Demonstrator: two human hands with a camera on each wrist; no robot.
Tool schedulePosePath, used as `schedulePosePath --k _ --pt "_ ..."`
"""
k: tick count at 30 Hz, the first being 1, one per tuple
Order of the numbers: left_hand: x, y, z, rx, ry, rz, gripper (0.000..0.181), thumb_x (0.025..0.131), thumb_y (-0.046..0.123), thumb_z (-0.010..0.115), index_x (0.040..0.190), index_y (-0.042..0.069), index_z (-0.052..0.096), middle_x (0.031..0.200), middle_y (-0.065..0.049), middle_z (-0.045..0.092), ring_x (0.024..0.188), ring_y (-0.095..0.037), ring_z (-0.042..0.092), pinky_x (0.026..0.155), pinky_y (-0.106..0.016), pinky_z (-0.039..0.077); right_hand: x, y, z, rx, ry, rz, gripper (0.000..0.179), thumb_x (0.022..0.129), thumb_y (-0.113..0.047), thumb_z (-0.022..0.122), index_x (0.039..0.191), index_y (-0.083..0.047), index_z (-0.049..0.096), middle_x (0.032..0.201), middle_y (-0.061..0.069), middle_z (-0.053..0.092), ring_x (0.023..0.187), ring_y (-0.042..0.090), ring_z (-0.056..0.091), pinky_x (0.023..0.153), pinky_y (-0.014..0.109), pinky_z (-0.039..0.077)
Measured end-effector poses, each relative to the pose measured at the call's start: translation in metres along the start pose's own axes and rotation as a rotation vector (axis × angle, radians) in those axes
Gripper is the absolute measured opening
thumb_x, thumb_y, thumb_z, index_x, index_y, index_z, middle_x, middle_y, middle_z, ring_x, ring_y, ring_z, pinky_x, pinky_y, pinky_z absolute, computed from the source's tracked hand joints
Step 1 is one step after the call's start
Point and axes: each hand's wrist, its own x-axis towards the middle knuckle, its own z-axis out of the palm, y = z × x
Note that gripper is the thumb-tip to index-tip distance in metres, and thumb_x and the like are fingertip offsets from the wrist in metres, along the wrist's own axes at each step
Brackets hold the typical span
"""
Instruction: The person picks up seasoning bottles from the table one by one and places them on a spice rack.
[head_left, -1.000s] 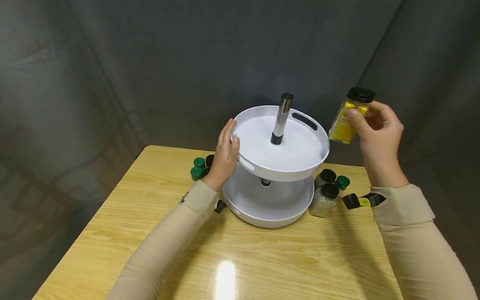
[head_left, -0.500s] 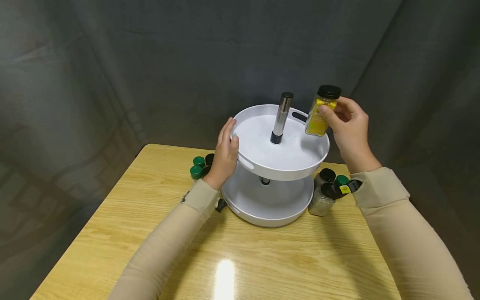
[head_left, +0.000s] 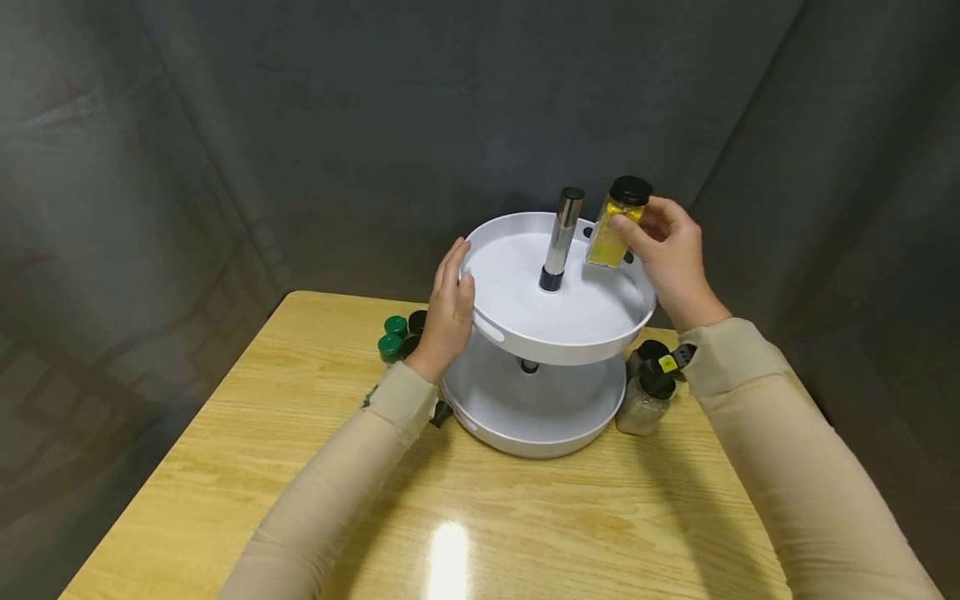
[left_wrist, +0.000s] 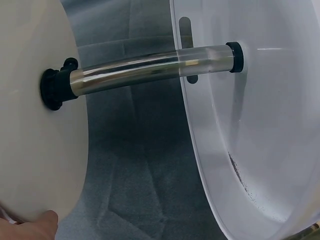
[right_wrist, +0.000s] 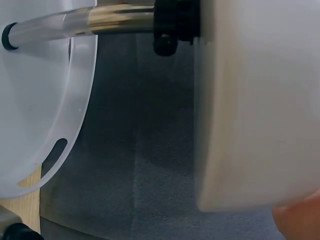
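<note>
A two-tier round white tray stand stands on the table, its upper tray [head_left: 517, 300] above the lower tray [head_left: 547, 412] on a metal pole [head_left: 559, 246]. My left hand [head_left: 448, 312] rests against the upper tray's left rim, fingers straight. In the left wrist view, part of that hand [left_wrist: 30, 229] touches the tray's underside. With thumb and fingers, my right hand [head_left: 672, 262] pinches a spice jar [head_left: 606, 244] with a yellow label and black lid, tilted over the upper tray's back right. The right wrist view shows only a bit of the right hand [right_wrist: 300, 219], and no jar.
Beside the lower tray on the right stand clear jars [head_left: 640, 410] with black lids, partly behind my right wrist. Several green- and black-lidded jars [head_left: 391, 348] stand at the left, partly hidden by my left hand. A dark curtain [head_left: 375, 150] hangs behind the wooden table [head_left: 540, 517].
My right hand has carried the yellow-labelled spice jar leftward, from outside the right rim to over the upper tray. My left hand has stayed at the rim.
</note>
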Motion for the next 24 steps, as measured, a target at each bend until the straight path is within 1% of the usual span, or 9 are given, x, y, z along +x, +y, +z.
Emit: schedulePosePath --k 2,5,8,11,14,15,18,21,24 --pt "-0.0016 -0.0011 -0.0001 -0.001 0.006 0.002 0.099 0.097 0.077 0.019 0.156 -0.002 0.027 0.165 -0.018 0.019 0.152 -0.029 0.022 0.123 -0.043 0.022 0.0009 0.0013 0.0027 -0.028 -0.01 -0.022 0.056 0.092 -0.04 0.073 0.138 -0.011 0.057 0.12 -0.002 0.062 0.11 0.012 0.057 0.1 0.031 0.051" --pt "-0.0046 -0.0029 0.0002 -0.013 0.006 0.002 0.075 0.106 0.054 0.025 0.157 -0.001 0.027 0.165 -0.017 0.018 0.152 -0.029 0.022 0.123 -0.043 0.021 0.0015 0.004 0.0048 -0.08 -0.023 -0.043 0.058 0.093 -0.04 0.072 0.138 -0.008 0.055 0.119 0.0 0.062 0.108 0.012 0.057 0.098 0.03 0.051" --pt "-0.0067 -0.0041 0.0005 -0.022 0.002 0.004 0.063 0.104 0.033 0.03 0.157 0.0 0.026 0.166 -0.016 0.018 0.152 -0.028 0.021 0.123 -0.043 0.022 0.0014 0.0056 0.0058 -0.123 -0.032 -0.044 0.059 0.093 -0.04 0.072 0.138 -0.006 0.054 0.122 0.005 0.062 0.107 0.013 0.057 0.097 0.029 0.049" --pt "-0.0068 -0.0033 0.0004 -0.017 0.004 0.009 0.07 0.107 0.049 0.027 0.157 0.001 0.026 0.166 -0.015 0.018 0.152 -0.028 0.021 0.123 -0.043 0.022 0.0018 0.006 0.007 -0.153 -0.042 -0.043 0.06 0.094 -0.039 0.072 0.139 -0.003 0.053 0.126 0.011 0.061 0.107 0.014 0.058 0.097 0.029 0.048" --pt "-0.0061 -0.0021 0.0001 -0.008 0.011 0.014 0.088 0.102 0.069 0.021 0.157 0.0 0.026 0.166 -0.016 0.019 0.152 -0.028 0.022 0.123 -0.043 0.022 0.0016 0.0053 0.0082 -0.178 -0.058 -0.034 0.063 0.095 -0.037 0.071 0.141 0.0 0.05 0.13 0.016 0.059 0.11 0.018 0.058 0.1 0.032 0.047" --pt "-0.0058 -0.002 0.0002 -0.007 0.015 0.016 0.091 0.1 0.071 0.02 0.157 0.0 0.027 0.165 -0.016 0.019 0.152 -0.028 0.022 0.123 -0.043 0.022 0.0017 0.005 0.0085 -0.185 -0.065 -0.03 0.063 0.095 -0.037 0.071 0.141 0.0 0.049 0.131 0.017 0.059 0.112 0.02 0.058 0.101 0.033 0.047" --pt "-0.0057 -0.0021 0.0006 -0.009 0.02 0.023 0.088 0.102 0.068 0.021 0.156 -0.001 0.027 0.165 -0.017 0.02 0.152 -0.028 0.022 0.123 -0.043 0.022 0.0019 0.0041 0.0089 -0.208 -0.087 -0.018 0.064 0.096 -0.036 0.07 0.142 0.002 0.047 0.133 0.02 0.057 0.118 0.027 0.058 0.105 0.038 0.046" --pt "-0.0053 -0.0034 0.0015 -0.015 0.028 0.042 0.075 0.105 0.053 0.025 0.156 -0.002 0.028 0.165 -0.018 0.021 0.152 -0.029 0.023 0.123 -0.043 0.022 0.0021 0.003 0.0086 -0.229 -0.114 -0.017 0.063 0.097 -0.036 0.069 0.142 0.002 0.047 0.134 0.022 0.056 0.123 0.033 0.057 0.108 0.043 0.044" --pt "-0.0048 -0.0043 0.0016 -0.016 0.033 0.058 0.071 0.106 0.048 0.027 0.155 -0.002 0.029 0.164 -0.019 0.021 0.151 -0.029 0.023 0.123 -0.042 0.022 0.002 0.0025 0.0088 -0.246 -0.135 -0.018 0.064 0.097 -0.037 0.068 0.143 0.002 0.045 0.135 0.023 0.055 0.124 0.035 0.056 0.109 0.046 0.043"
